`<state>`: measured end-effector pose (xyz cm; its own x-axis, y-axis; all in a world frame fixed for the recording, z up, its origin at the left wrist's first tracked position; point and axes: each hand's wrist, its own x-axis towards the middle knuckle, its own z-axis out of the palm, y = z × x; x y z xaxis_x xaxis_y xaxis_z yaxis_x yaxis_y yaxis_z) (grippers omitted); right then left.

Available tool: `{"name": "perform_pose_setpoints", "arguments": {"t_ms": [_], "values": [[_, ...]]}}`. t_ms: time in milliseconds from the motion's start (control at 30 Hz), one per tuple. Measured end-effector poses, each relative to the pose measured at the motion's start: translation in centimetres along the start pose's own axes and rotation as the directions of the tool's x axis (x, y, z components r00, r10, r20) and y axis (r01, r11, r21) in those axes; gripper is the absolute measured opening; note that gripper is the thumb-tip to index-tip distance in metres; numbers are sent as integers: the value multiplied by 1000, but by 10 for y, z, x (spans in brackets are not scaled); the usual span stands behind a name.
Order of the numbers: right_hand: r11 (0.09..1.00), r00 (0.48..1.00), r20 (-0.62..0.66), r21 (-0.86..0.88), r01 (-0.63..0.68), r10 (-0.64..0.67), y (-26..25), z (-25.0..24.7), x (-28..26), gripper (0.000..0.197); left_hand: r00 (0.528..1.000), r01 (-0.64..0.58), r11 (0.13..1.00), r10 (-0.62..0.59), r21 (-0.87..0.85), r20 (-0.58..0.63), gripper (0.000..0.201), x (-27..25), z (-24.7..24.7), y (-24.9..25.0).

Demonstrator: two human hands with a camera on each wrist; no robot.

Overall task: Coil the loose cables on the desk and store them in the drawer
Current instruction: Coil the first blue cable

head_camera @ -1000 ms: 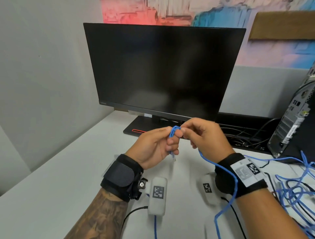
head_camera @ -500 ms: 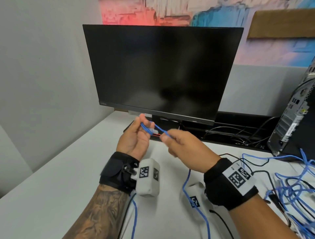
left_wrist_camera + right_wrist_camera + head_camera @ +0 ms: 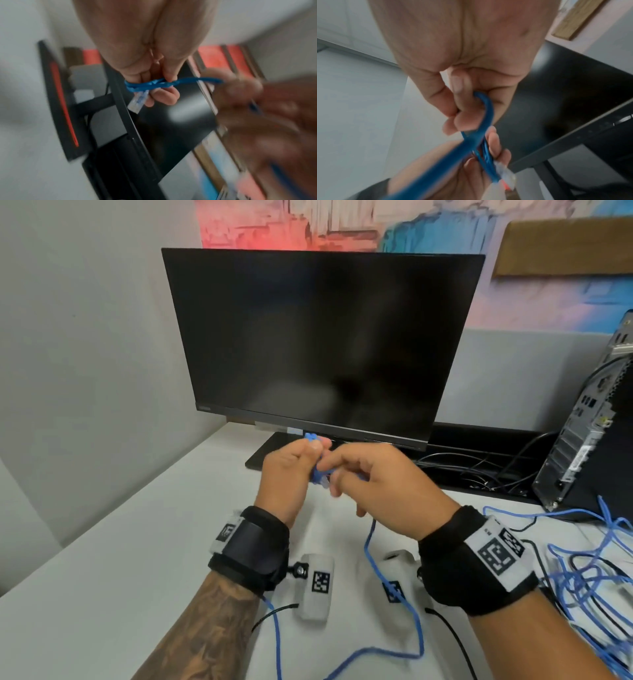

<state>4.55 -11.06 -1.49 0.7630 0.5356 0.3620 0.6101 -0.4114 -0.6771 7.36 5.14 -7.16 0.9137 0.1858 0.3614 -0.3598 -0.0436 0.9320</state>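
A blue network cable (image 3: 371, 556) runs from my hands down over the white desk (image 3: 102, 577). My left hand (image 3: 294, 470) pinches a small bundle of its loops (image 3: 145, 85), the clear plug (image 3: 138, 102) hanging below the fingers. My right hand (image 3: 363, 474), close beside the left, grips the running cable (image 3: 485, 112) between curled fingers and thumb. Both hands hover above the desk in front of the monitor's foot. More of the blue cable lies tangled (image 3: 589, 573) at the right. No drawer is in view.
A black monitor (image 3: 322, 344) stands just behind the hands. A computer tower (image 3: 589, 419) stands at the right with black leads (image 3: 479, 470) beside it. Black wires are mixed into the blue tangle. A grey wall bounds the left.
The hands parted with the cable stretched between them, then came back together. The left hand turned its back to the camera and now holds more loops.
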Motion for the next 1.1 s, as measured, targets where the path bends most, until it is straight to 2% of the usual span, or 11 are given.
{"name": "perform_pose_setpoints", "arguments": {"t_ms": [33,67,133,200,300,433,600,800,900,1000,1100], "values": [[999,998,-61,17,33,-32,1,-4,0,23,995,-54,992,44,114,87,29,-3,3,3],[998,991,-122,25,59,-55,3,-9,0,19,981,-81,985,53,150,186,32,-6,5,6],[997,972,-226,-6,72,-72,13,-19,1,12,927,-25,998,4,52,375,36,-8,8,10],[997,950,-303,-57,58,-72,23,-24,1,8,865,108,990,-49,-90,499,34,-9,7,10],[999,934,-355,2,46,-42,34,-23,3,7,825,252,941,-86,-227,558,33,-10,8,11],[993,941,-335,117,-11,50,47,-14,7,6,794,385,850,-108,-359,598,35,-11,6,15],[962,955,-227,237,-136,191,52,-1,6,8,836,402,811,-136,-424,532,34,-8,7,14],[919,960,-49,308,-246,274,46,10,7,16,903,369,720,-128,-588,410,23,-4,8,8],[920,939,132,198,-339,318,42,19,3,32,942,332,627,-177,-705,287,21,5,2,4],[936,895,304,34,-351,325,32,33,0,35,949,289,562,-277,-775,153,21,14,-10,-4],[942,913,296,99,-321,281,16,35,0,31,943,228,601,-332,-766,20,22,19,-19,-12]]}}
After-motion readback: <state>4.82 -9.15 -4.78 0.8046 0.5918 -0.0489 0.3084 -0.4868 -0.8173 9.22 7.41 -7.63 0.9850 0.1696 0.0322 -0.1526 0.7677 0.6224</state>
